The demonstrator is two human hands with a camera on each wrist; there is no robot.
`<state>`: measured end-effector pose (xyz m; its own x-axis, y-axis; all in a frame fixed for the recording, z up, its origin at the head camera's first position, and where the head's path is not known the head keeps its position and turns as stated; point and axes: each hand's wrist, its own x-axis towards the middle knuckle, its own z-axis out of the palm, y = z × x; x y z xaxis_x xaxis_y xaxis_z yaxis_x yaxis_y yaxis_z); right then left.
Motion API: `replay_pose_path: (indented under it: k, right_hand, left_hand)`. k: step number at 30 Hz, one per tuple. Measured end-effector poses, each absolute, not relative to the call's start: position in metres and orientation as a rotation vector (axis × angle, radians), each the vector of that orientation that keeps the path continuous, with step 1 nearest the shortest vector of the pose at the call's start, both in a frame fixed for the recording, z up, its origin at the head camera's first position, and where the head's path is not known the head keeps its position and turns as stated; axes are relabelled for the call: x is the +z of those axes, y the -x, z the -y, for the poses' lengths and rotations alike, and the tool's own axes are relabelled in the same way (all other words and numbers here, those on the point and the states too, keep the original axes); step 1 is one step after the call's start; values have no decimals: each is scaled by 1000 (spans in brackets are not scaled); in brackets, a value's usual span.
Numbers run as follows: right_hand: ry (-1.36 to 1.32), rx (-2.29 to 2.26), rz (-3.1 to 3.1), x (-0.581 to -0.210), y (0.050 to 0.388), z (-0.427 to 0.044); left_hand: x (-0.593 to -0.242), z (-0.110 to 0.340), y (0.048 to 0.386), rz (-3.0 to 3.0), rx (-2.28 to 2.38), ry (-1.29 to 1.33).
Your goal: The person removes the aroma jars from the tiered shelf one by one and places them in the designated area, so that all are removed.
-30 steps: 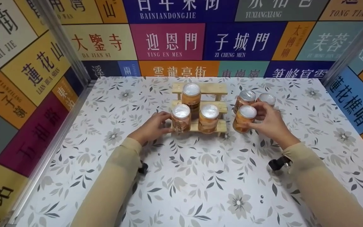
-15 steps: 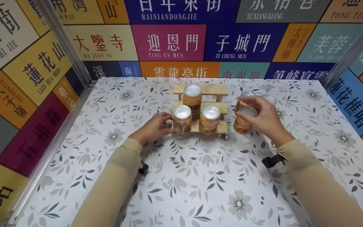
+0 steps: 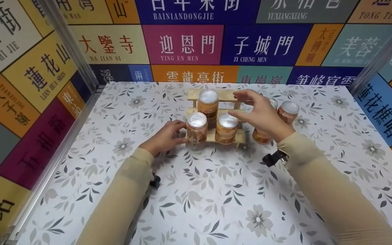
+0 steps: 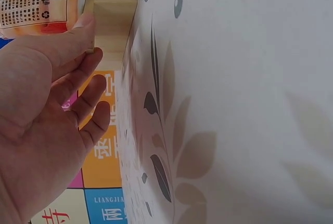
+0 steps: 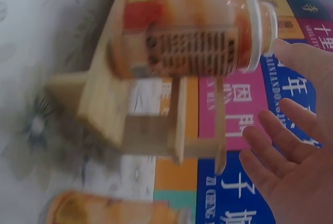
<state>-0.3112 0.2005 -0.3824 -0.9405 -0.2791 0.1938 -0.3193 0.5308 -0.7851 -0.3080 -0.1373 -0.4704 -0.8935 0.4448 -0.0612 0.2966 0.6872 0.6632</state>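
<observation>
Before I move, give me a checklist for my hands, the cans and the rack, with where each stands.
1. Left hand on the wooden rack: ok, it appears to pinch the lowest step's left end.
2. Right hand free: ok, it holds nothing.
3. Lowest-step cans upright: ok, left front can and right front can both stand.
4. Right hand clear of the right front can: cannot tell, the thumb overlaps it in the head view.
5. All cans on the rack: not ok, three are on the table, including the far-right can.

The right hand (image 3: 257, 110) is shifted from an orange, silver-lidded cylindrical can (image 3: 261, 137) to near a matching can (image 3: 226, 132) on the tiered pale-wood stand (image 3: 241, 136).
</observation>
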Motion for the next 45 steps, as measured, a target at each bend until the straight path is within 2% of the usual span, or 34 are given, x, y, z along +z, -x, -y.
replay_pose_path:
  k: [7,18,29,45]
  right_hand:
    - [-580,1427,2722,-370,326,-169]
    - [-667,1351,2784,-363,337,-139]
    - [-700,1205,2797,-368,336,-127]
    - [-521,1519,2541,-367,337,-133]
  left_hand:
    - [-471,137,307,-2679,1000,-685]
    - [-471,136,307,-2682,984,-656]
    - [-469,137,309,-2678,964,-627]
    - [-469,138,311,-2696,935,-682]
